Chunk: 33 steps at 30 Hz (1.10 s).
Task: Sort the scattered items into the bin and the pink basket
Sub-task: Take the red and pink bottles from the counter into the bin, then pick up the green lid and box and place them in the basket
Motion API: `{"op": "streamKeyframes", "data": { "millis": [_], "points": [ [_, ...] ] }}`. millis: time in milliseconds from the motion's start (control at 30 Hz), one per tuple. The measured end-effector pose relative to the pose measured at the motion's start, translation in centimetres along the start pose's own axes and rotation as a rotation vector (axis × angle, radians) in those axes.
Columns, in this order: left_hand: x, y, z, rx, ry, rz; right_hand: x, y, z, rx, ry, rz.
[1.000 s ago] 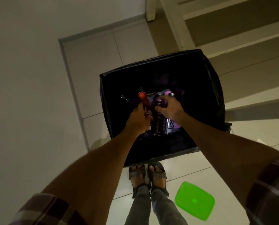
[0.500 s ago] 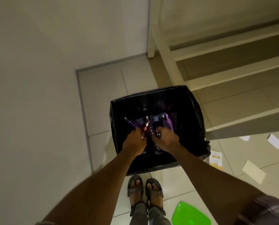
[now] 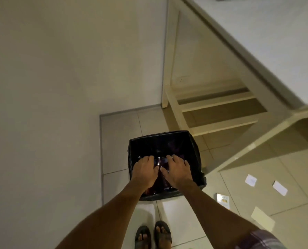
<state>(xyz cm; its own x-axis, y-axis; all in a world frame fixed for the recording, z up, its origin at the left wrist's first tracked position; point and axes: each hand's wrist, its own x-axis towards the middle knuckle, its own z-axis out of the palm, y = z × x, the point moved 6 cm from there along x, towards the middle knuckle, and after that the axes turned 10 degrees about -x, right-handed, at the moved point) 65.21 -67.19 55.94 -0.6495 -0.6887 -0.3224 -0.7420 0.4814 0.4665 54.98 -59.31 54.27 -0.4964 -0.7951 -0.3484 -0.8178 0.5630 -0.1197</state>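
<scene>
A square bin (image 3: pixel 160 139) lined with a black bag stands on the tiled floor by the wall. Purple and red bottles (image 3: pixel 160 162) lie inside it, dim and partly hidden by my hands. My left hand (image 3: pixel 144 170) and my right hand (image 3: pixel 177 170) hover over the bin's opening, palms down, fingers spread, with nothing in them. The pink basket is out of view.
White paper slips (image 3: pixel 250 180) (image 3: pixel 280 188) (image 3: pixel 262 218) and a small card (image 3: pixel 223 200) lie on the floor at the right. A cream shelf unit (image 3: pixel 212 112) stands behind the bin. The wall is at the left. My sandalled feet (image 3: pixel 153 235) are below.
Both hands have let go of the bottles, which now lie in the bin. The hands opened and lifted above the rim. The view tilted up and pulled back from the bin.
</scene>
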Motion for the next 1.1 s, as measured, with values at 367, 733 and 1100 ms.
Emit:
{"op": "streamKeyframes", "data": {
  "millis": [367, 733, 1100],
  "points": [
    [-9.7, 5.7, -3.9, 0.147, 0.033, 0.219, -11.7, 0.3, -5.8, -0.041, 0.181, 0.133],
    [-18.2, 9.8, -2.0, 0.19, -0.004, 0.408, -25.2, 3.7, -6.3, -0.072, 0.291, 0.295],
    [-27.6, 17.3, 6.8, 0.266, -0.105, 0.57, -38.8, 12.1, -0.9, -0.021, 0.215, 0.471]
  ]
}}
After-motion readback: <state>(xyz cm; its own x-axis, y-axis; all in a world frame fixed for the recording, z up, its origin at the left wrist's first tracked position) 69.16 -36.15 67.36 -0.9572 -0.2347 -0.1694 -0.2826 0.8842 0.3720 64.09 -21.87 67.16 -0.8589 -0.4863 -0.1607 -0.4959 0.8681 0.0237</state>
